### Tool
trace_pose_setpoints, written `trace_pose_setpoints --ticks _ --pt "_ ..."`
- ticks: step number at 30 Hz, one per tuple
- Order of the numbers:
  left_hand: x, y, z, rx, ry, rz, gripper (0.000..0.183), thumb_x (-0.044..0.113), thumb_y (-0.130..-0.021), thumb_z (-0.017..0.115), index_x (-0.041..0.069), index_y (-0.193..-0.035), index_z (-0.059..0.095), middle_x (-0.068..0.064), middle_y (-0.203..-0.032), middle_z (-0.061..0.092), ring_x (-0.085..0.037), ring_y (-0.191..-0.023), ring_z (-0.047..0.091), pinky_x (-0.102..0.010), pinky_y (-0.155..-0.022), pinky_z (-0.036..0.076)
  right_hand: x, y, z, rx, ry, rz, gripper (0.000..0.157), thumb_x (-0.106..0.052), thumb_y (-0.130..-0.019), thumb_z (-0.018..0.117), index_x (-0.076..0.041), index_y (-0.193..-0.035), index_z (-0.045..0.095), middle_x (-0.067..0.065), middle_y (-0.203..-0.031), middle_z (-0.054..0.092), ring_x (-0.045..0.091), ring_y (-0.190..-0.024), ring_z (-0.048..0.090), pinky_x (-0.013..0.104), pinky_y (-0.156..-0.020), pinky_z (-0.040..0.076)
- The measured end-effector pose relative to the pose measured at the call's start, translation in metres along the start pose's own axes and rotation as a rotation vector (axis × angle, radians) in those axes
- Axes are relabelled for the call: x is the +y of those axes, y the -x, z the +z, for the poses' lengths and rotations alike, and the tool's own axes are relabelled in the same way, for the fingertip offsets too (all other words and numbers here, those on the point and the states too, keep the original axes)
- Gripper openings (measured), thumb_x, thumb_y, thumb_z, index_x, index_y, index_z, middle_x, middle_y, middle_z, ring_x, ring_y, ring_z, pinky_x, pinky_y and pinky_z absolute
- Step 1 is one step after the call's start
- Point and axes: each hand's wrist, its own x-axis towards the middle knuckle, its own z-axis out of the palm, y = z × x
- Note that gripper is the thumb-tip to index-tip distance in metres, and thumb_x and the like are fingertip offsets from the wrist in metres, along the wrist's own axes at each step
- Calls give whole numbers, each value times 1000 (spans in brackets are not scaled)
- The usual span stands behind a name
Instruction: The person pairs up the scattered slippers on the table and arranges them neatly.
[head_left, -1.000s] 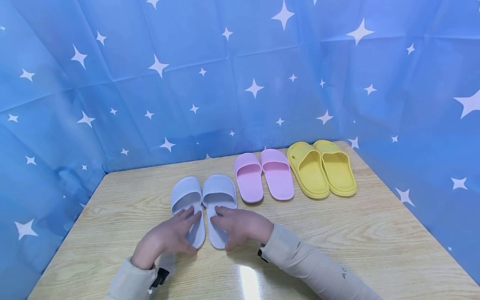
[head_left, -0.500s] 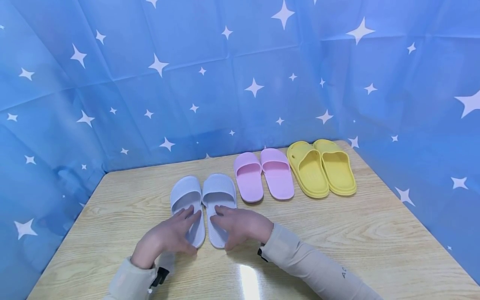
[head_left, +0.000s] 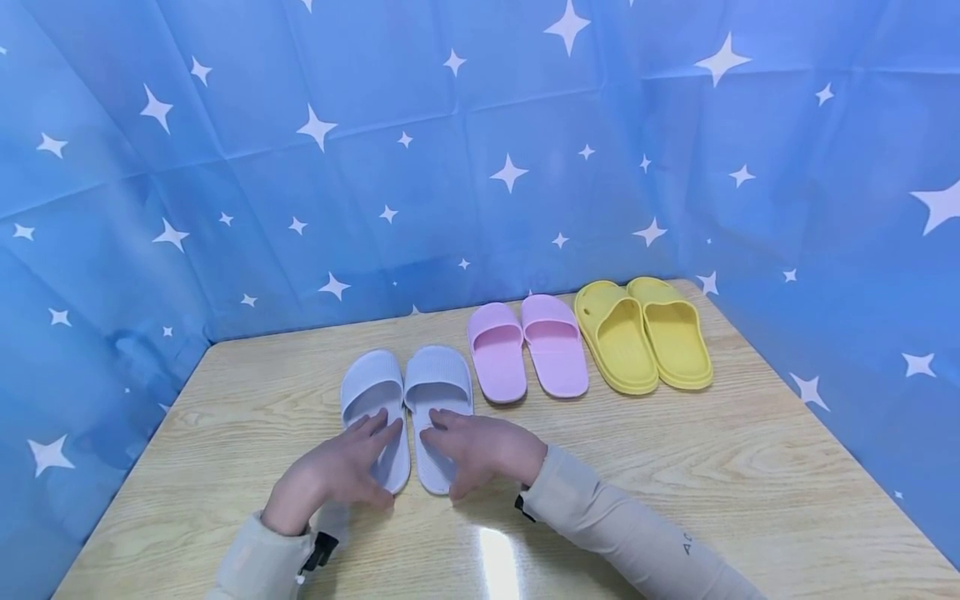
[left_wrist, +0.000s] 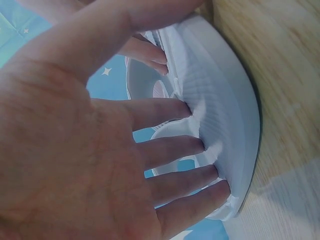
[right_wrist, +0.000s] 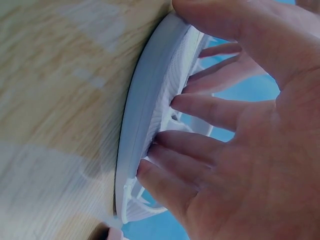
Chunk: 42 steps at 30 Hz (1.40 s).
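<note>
A pair of pale lavender-grey slide slippers lies side by side on the table, toes pointing away. My left hand (head_left: 333,471) rests its fingertips on the footbed of the left slipper (head_left: 372,372), thumb at its heel. On the right slipper (head_left: 438,367) my right hand (head_left: 480,454) does likewise, its thumb by the heel edge. In the left wrist view the fingers (left_wrist: 172,150) are spread and fairly straight, tips on the ribbed sole. The right wrist view has the fingers (right_wrist: 195,150) touching the other sole, none curled round it. Both palms hide part of the heels.
Right of these stand pink slippers (head_left: 501,371) and, further right, yellow clogs (head_left: 630,358), both near the back edge. A blue star-patterned cloth (head_left: 420,167) hangs behind and beside the wooden table (head_left: 750,483). A light reflection shines near the front.
</note>
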Motion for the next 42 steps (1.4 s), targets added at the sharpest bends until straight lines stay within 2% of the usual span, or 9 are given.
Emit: trace_pose_setpoints --ticks 42 --pt "0 -1 0 3 -9 -6 110 33 -72 92 7 -161 33 -23 -171 21 -47 -157 20 -63 -124 29 0 1 -1 -9 -11 14 92 -36 -81 86 -20 -159 41 7 -171 27 22 -156 33 33 -122 39"
